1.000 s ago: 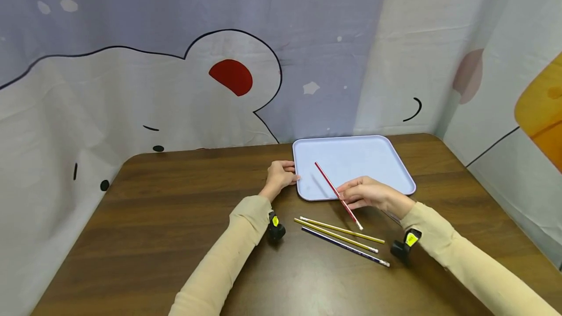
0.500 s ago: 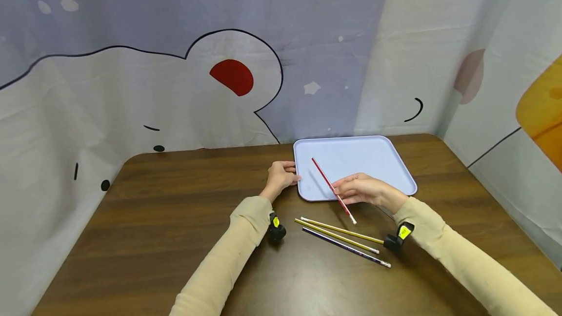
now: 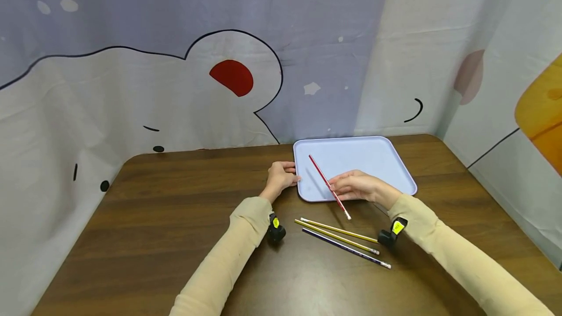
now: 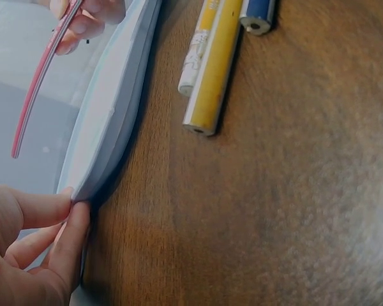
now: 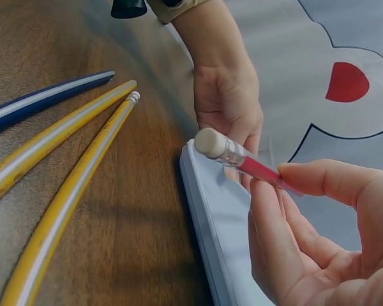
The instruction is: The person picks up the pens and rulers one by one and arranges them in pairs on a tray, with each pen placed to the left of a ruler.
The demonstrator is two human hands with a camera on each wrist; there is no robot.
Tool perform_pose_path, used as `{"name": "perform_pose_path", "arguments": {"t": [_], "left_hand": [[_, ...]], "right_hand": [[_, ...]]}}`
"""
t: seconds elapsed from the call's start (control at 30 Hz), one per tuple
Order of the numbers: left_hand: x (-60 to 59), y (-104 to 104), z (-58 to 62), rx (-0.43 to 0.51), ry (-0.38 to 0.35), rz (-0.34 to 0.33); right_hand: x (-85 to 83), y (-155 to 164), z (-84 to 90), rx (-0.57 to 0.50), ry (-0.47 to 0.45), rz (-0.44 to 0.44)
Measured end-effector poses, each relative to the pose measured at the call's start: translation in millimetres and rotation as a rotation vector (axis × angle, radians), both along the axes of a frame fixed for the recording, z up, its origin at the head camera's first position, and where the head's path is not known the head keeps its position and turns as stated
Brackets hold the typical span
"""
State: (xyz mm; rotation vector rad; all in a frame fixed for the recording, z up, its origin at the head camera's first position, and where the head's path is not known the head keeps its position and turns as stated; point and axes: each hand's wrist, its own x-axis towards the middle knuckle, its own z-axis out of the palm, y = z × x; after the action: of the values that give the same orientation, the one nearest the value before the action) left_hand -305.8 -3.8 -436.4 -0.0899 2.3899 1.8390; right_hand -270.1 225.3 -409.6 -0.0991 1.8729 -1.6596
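My right hand (image 3: 340, 187) pinches a red pencil (image 3: 324, 180) near its white eraser end. The pencil slants over the front left part of a pale blue tray (image 3: 397, 162), its tip raised above the tray floor. In the right wrist view the eraser end (image 5: 212, 143) sticks out past my right hand's fingers (image 5: 319, 191), above the tray's rim (image 5: 207, 236). My left hand (image 3: 290, 176) pinches the tray's left edge; the left wrist view shows its fingers (image 4: 48, 233) at the rim (image 4: 112, 115).
Two yellow pencils (image 3: 340, 230) (image 3: 334, 239) and a dark blue pencil (image 3: 347, 249) lie side by side on the brown wooden table (image 3: 175, 218), just in front of the tray. A printed cloth backdrop (image 3: 175, 62) hangs behind and to the right of the table.
My right hand has carried the red pencil a little farther back and left, from beside the loose pencils to over the tray's front edge. My left hand has stayed on the tray's edge.
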Motion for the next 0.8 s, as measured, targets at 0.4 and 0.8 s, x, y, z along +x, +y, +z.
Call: {"name": "perform_pose_path", "arguments": {"t": [0.4,0.8], "left_hand": [[0.6,-0.1,-1.9,0.011,-0.007,-0.007],[-1.7,-0.4,-1.9,0.003,-0.009,-0.005]], "right_hand": [[-5.8,-5.5,0.9,-0.024,-0.028,-0.011],[-14.4,-10.3,-0.2,-0.018,-0.023,-0.020]]}}
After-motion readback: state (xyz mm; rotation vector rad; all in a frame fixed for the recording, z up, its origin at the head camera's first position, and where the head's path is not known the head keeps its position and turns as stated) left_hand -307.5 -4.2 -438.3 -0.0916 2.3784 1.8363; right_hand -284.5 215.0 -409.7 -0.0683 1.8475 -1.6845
